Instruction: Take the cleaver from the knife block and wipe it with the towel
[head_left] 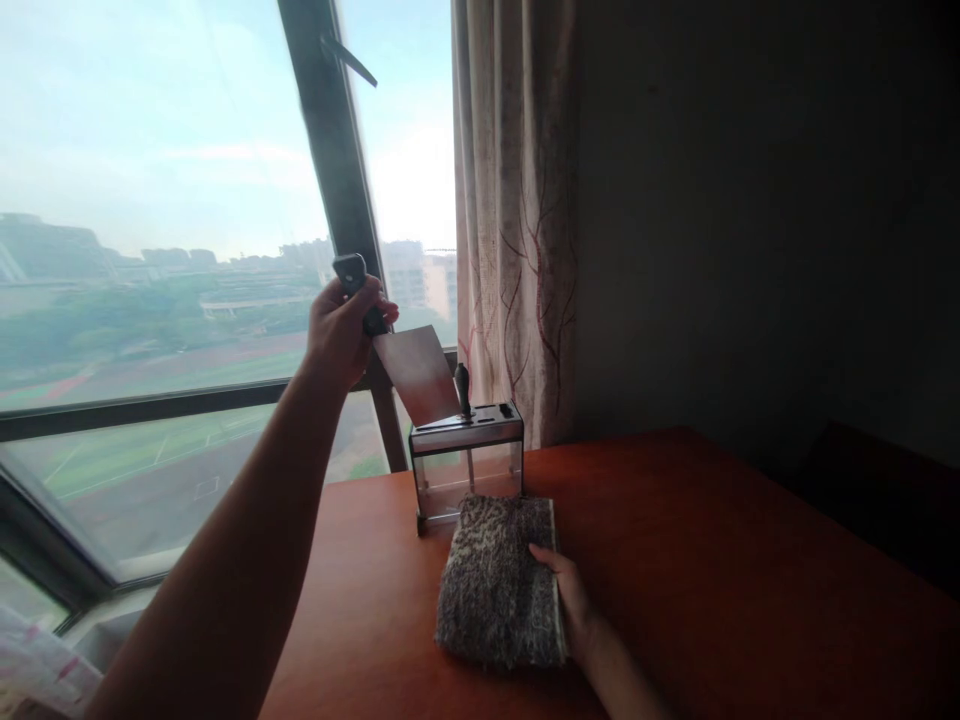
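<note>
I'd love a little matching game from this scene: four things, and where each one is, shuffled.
Things:
1. Cleaver
2. Shaggy cloth
3. Knife holder
4. Curtain

Places:
A. Hanging beside the window
B. Held at one edge by the right hand
C. Standing on the reddish table
D. Gripped by its handle in the left hand

Pairs: 1-D, 2-B, 3-C, 4-A

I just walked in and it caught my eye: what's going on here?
A person's left hand grips a broad-bladed knife by its dark handle, blade slanting down to the slotted top of a knife holder; whether its tip is inside, I can't tell. Another dark handle stands up from that top. The right hand holds a shaggy grey cloth in front of the holder, over the reddish-brown table.
</note>
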